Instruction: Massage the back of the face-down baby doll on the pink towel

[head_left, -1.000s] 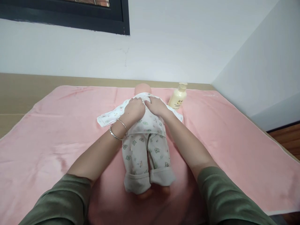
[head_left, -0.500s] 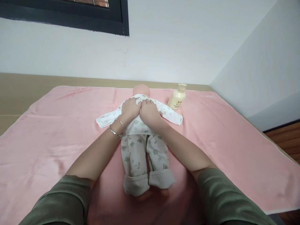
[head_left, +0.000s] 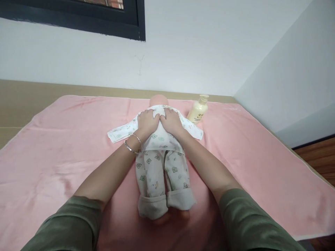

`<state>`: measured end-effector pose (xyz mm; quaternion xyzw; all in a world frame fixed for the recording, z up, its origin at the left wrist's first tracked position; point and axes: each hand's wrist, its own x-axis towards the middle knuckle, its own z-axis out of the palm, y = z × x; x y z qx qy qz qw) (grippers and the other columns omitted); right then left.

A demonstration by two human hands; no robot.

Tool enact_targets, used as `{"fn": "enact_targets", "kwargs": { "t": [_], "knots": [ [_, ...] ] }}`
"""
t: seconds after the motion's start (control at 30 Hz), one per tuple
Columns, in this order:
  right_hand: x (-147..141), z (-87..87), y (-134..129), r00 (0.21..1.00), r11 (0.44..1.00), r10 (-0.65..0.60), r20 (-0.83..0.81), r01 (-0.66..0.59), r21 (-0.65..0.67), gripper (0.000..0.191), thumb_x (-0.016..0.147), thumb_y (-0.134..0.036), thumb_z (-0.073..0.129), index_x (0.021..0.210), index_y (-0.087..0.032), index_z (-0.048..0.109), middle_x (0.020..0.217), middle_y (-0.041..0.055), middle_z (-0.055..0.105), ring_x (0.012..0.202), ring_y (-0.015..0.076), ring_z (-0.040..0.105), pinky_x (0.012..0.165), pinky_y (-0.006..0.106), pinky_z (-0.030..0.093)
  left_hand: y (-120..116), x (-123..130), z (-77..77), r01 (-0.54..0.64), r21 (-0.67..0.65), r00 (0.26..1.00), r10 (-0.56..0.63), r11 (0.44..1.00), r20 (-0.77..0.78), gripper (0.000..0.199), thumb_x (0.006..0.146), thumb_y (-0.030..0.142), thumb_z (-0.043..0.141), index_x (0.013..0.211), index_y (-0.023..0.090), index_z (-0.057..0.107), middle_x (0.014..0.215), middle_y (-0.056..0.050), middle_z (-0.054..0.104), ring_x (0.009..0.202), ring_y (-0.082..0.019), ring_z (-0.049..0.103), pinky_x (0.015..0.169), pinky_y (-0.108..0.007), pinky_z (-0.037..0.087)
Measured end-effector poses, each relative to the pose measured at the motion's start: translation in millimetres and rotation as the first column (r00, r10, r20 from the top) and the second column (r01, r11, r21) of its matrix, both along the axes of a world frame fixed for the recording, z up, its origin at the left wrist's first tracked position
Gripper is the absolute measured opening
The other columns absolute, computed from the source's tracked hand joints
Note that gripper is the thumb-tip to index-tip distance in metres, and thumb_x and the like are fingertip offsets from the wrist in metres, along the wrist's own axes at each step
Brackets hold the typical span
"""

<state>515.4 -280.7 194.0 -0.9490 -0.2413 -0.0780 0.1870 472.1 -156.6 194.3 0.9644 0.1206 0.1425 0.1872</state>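
Observation:
A doll (head_left: 158, 100) in a white patterned top (head_left: 161, 139) and matching trousers (head_left: 154, 170) lies on a pink cloth, its feet toward me and its sleeves spread sideways. My left hand (head_left: 148, 122), with two bracelets at the wrist, lies flat on the left of the doll's upper body. On the right of it my right hand (head_left: 171, 121) rests flat too. Both hands have their fingers apart and pointing toward the doll's head, and the thumbs nearly meet in the middle.
A pale yellow pump bottle (head_left: 198, 109) stands right of the doll's head. The pink cloth (head_left: 78, 136) covers most of a wooden surface (head_left: 26, 94). Behind are a white wall (head_left: 183, 52) and a dark window frame (head_left: 104, 22).
My right hand has shifted slightly right and its fingers have spread out flat. The left hand's fingers have also spread a little. Shirt cloth now shows between the hands.

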Motion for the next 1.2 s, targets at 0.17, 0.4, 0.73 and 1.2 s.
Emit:
{"fn": "enact_targets", "kwargs": {
  "t": [0.17, 0.4, 0.73, 1.2],
  "knots": [
    [-2.1, 0.8, -0.6, 1.0, 1.0, -0.008, -0.015, 0.008, 0.022, 0.062, 0.101, -0.035, 0.033, 0.152, -0.003, 0.047, 0.16, 0.0199, 0.049, 0.145, 0.0382, 0.045, 0.124, 0.057, 0.028, 1.6, 2.3, -5.0, 0.006, -0.023, 1.0, -0.006, 1.0, 0.023, 0.048, 0.098, 0.037, 0.038, 0.13, 0.015, 0.066, 0.132, -0.018, 0.07, 0.128, -0.035, 0.061, 0.111, -0.046, 0.043],
    [-1.2, 1.5, -0.6, 1.0, 0.999, 0.011, -0.021, -0.01, 0.031, 0.06, 0.1, -0.033, 0.034, 0.15, -0.005, 0.049, 0.157, 0.0203, 0.052, 0.143, 0.0381, 0.047, 0.123, 0.06, 0.03, 1.9, -1.2, 0.5, 0.061, 0.032, 0.997, -0.062, 0.998, 0.049, 0.044, 0.099, 0.031, 0.035, 0.124, 0.013, 0.068, 0.126, -0.018, 0.072, 0.121, -0.033, 0.064, 0.106, -0.043, 0.045],
    [5.8, 22.7, -27.3, 0.976, 0.975, 0.21, -0.052, -0.213, -0.064, 0.054, 0.107, -0.04, 0.034, 0.145, -0.005, 0.05, 0.153, 0.0234, 0.055, 0.137, 0.0366, 0.055, 0.115, 0.05, 0.042, -36.8, -22.7, 5.3, 0.074, 0.222, 0.996, -0.085, 0.972, 0.039, 0.038, 0.097, 0.011, 0.035, 0.121, 0.005, 0.064, 0.126, -0.025, 0.067, 0.124, -0.038, 0.059, 0.103, -0.049, 0.048],
    [-55.4, 27.6, 10.3, 1.0, 0.973, 0.002, 0.018, 0.002, -0.232, 0.056, 0.104, -0.024, 0.036, 0.156, -0.003, 0.04, 0.163, 0.0269, 0.041, 0.149, 0.0415, 0.04, 0.118, 0.056, 0.04, 15.4, 8.8, -5.5, 0.142, -0.198, 0.982, -0.112, 0.97, 0.155, 0.039, 0.094, 0.026, 0.038, 0.116, 0.017, 0.069, 0.123, -0.014, 0.073, 0.117, -0.029, 0.065, 0.106, -0.042, 0.05]
  ]
}}
